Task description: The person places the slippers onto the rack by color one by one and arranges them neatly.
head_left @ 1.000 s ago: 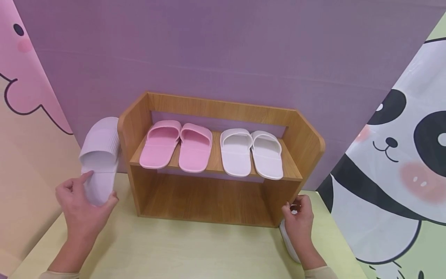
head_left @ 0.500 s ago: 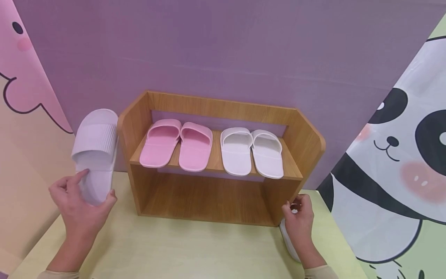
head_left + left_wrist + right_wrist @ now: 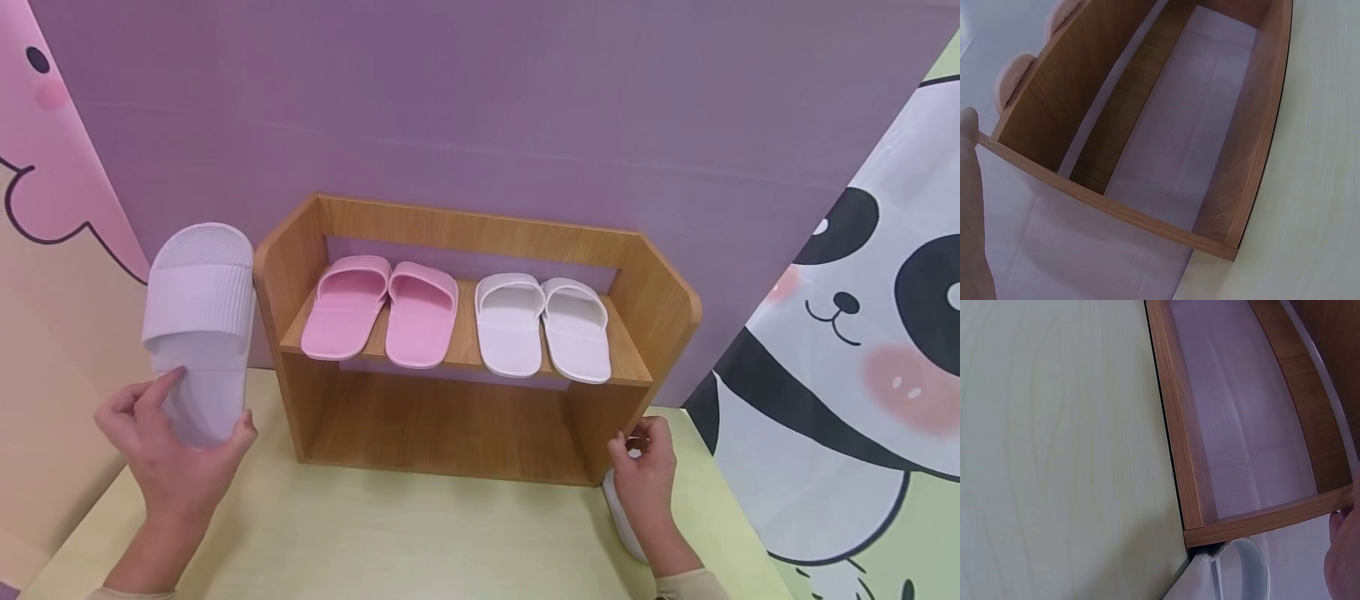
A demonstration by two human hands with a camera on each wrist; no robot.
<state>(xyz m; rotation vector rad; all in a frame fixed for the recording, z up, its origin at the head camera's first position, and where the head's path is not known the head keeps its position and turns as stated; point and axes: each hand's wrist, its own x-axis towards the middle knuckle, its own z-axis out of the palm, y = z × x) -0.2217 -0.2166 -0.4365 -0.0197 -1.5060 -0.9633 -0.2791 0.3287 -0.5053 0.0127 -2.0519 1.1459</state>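
My left hand holds a pale white slipper by its heel end, the thumb at its right edge and a finger on the insole. The slipper is tilted up, toe away, just outside the left side of a wooden shoe rack. In the left wrist view the hand shows only at the left edge; the slipper is out of that view. My right hand pinches the front edge of the rack's right side panel. Behind that hand, partly hidden, a second white slipper stands by the panel's outer side.
On the upper shelf stand a pair of pink slippers and a pair of white slippers. The rack rests on a pale wooden table against a purple backdrop. A panda picture covers the right side wall.
My left hand has moved slightly left, and its slipper has tilted so that more of the toe end shows. The right hand and the rack have stayed in place.
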